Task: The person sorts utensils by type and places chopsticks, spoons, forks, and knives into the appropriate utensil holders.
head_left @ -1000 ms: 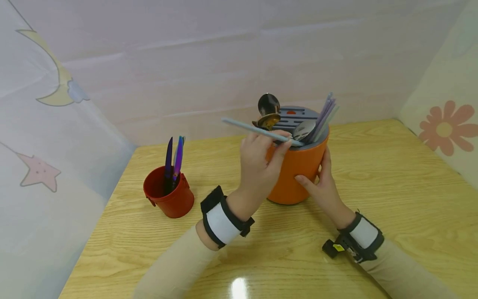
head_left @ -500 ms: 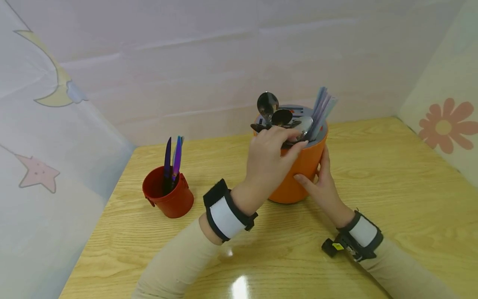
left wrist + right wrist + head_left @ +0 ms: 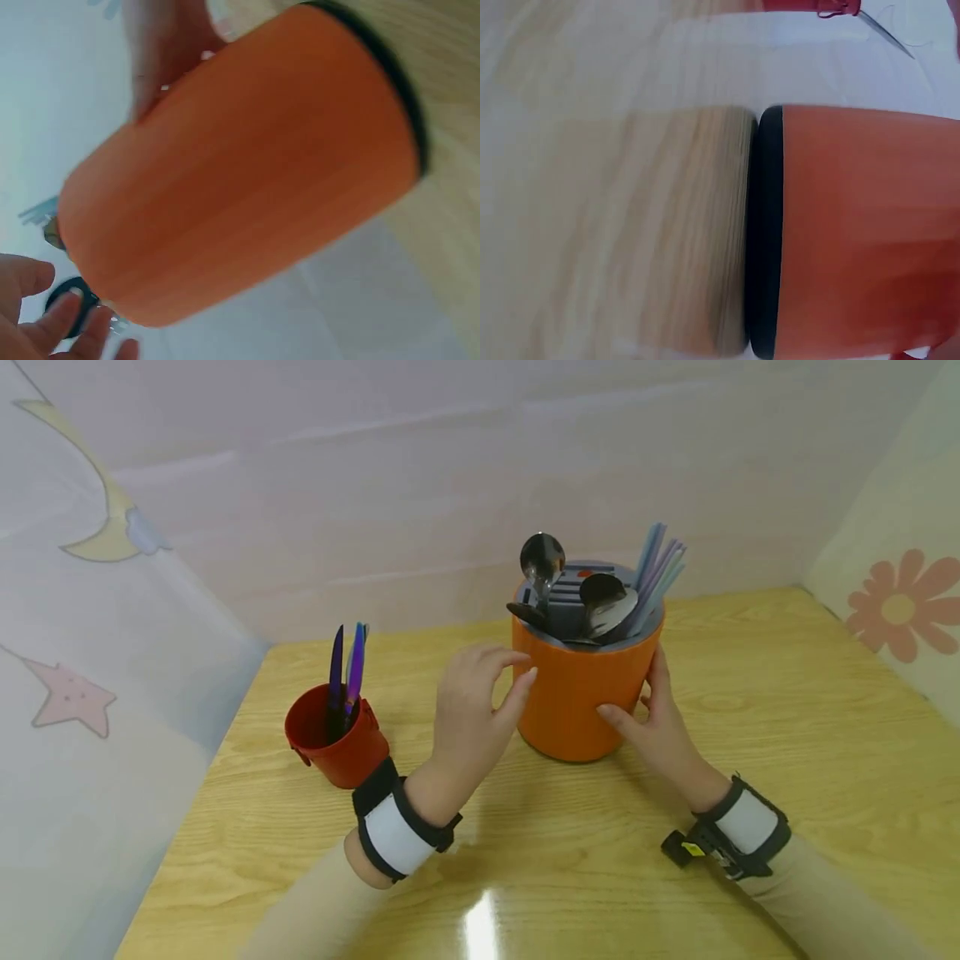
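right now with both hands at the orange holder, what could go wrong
The orange utensil holder is packed: spoons and straws lean out past its rim, so a tilt or jolt might spill them. The right hand grips its side, while the left hand has only a fingertip by the rim, so support looks one-sided. The small red cup of knives sits near the left wrist and could be knocked.

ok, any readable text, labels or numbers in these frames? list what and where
No readable text in any view.
Orange holder: plain, no label visible.
Red cup: plain, no label visible.
Yellow tag on the right wrist strap: too small to read.
Walls carry only pictures: a moon, a star, a flower, no words.
Wrist views are blurred; nothing legible.
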